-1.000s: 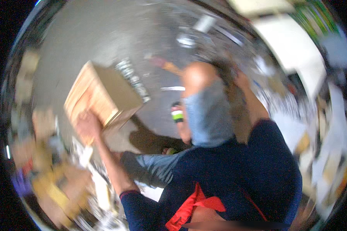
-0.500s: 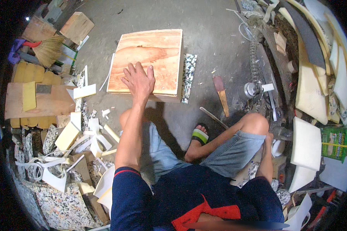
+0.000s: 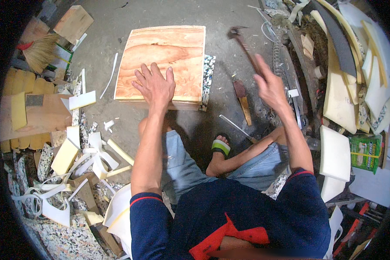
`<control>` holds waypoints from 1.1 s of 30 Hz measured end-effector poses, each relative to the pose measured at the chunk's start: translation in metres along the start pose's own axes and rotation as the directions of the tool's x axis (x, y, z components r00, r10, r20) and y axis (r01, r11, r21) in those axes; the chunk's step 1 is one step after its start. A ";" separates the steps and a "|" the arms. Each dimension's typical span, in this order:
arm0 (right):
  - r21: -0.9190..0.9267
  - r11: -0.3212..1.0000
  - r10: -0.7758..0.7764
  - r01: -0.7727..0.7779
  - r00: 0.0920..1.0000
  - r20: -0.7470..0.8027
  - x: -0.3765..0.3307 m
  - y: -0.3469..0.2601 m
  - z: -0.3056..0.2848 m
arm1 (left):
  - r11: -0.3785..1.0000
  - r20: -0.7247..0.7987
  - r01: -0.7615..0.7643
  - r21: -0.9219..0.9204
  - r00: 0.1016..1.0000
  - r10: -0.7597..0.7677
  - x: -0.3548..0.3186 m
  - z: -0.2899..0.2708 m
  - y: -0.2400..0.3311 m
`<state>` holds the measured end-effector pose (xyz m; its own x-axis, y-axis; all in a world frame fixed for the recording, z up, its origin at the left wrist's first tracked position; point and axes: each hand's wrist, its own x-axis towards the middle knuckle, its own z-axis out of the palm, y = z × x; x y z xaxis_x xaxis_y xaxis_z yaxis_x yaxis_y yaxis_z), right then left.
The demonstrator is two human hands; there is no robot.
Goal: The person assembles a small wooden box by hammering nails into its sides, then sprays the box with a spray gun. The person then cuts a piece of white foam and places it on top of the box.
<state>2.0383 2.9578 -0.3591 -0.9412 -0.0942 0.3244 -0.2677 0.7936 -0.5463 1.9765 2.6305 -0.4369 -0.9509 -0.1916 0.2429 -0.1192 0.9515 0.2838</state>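
Squarely on the concrete floor [image 3: 229, 125], a square wooden panel [image 3: 169, 56], speckled foam slab [image 3: 207, 80] under its right edge. Left hand [image 3: 155, 86] flat on it, fingers spread, arm straight. Right hand [image 3: 271, 86] raised, blurred, seemingly gripping a hammer [image 3: 242, 43]; grip itself hard to make out.
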 end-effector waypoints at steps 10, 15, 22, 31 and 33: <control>0.003 0.978 -0.208 0.208 0.978 -0.036 0.090 -0.003 0.066 | 1.000 0.022 0.022 -0.017 1.000 -0.022 0.000 0.000 0.000; -0.157 0.987 -0.014 0.033 0.992 0.122 0.086 -0.002 0.077 | 1.000 -0.028 0.003 -0.028 1.000 -0.004 -0.001 0.002 -0.002; -0.197 0.975 0.157 -0.106 0.951 0.266 0.038 -0.014 0.067 | 1.000 -0.024 -0.001 -0.009 1.000 0.001 -0.001 0.004 -0.001; -0.198 0.980 0.041 0.000 0.978 0.205 0.024 -0.024 0.063 | 0.999 0.019 0.006 -0.031 1.000 -0.006 0.000 0.003 -0.003; -0.119 0.992 -0.017 0.037 0.986 0.165 0.017 -0.027 0.062 | 0.999 -0.012 -0.002 -0.033 1.000 0.002 0.001 0.003 -0.003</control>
<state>2.0165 2.8973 -0.3861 -0.9575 -0.2055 0.2023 -0.2761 0.8555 -0.4380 1.9747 2.6283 -0.4396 -0.9478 -0.1925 0.2542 -0.1073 0.9433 0.3141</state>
